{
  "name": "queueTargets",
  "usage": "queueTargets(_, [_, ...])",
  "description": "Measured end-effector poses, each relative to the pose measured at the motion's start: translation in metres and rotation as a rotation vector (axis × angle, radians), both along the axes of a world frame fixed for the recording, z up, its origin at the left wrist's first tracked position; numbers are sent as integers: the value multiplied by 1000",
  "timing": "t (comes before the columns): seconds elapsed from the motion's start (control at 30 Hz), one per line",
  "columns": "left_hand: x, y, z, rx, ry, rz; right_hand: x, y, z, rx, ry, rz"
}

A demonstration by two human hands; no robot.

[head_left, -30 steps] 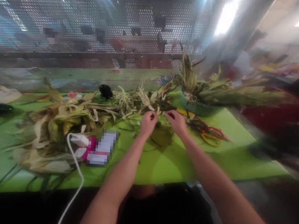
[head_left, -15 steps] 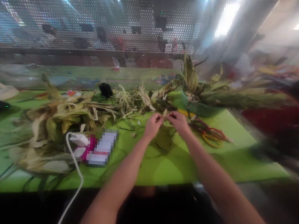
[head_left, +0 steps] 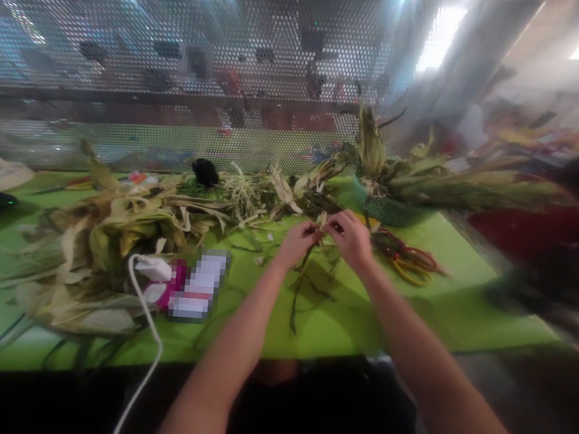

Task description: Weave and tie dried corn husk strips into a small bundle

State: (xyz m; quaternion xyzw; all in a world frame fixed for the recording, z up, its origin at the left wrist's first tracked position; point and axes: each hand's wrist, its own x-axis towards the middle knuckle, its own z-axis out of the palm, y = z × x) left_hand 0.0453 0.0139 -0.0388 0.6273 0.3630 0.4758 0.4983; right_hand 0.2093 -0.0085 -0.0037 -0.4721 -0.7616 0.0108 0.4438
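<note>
Over the middle of the green table [head_left: 362,316], my left hand [head_left: 297,242] and my right hand [head_left: 350,238] meet, fingertips pinched close together. Between them they grip a small pale piece of corn husk [head_left: 322,219], its tip poking up above my fingers. Thin dark husk strips [head_left: 294,304] trail below the hands toward the tabletop. Small scraps of husk lie to the left of my left hand. Just right of my right hand, scissors with red and yellow handles [head_left: 416,264] rest on the table. My fingers partly hide the held piece.
A large heap of dry husks [head_left: 118,230] spreads across the left. In front of it are a white charger [head_left: 154,268] with its cable and a blurred-out phone-like object [head_left: 198,287]. A green basket [head_left: 390,210] with leafy corn stands back right. Behind rises a perforated metal screen [head_left: 257,114].
The broad leaf part hanging under my hands now shows as thin dark strips. My right hand has risen slightly; both hands stay pinched together at the same spot.
</note>
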Motion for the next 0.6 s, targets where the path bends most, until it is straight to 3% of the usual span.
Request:
queueTargets(0.23, [4, -11, 5, -13, -5, 69, 1, 8, -9, -100, 193, 70])
queueTargets(0.43, [11, -14, -1, -171, -312, 119, -6, 9, -20, -378, 494, 197])
queueTargets(0.6, [13, -12, -4, -216, -433, 162, -12, 3, -18, -375, 499, 199])
